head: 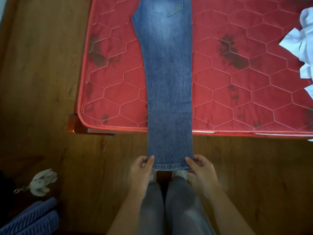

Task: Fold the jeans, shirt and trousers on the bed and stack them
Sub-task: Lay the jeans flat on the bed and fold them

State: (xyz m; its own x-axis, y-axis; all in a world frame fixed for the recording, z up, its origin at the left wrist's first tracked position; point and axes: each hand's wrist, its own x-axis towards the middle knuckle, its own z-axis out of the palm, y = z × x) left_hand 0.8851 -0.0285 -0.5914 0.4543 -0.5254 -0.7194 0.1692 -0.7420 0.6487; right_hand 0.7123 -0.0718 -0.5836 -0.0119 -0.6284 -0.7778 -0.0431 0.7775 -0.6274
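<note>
Both hands pinch the hem of the jeans: left hand at the left corner, right hand at the right corner, thumbs on top. Jeans folded lengthwise, legs stacked, back pocket up; upper part lies flat on the red quilted mattress, lower legs extend past the bed's near edge over the wooden floor. White shirt crumpled at the mattress's right edge. Plush keychain lower left.
</note>
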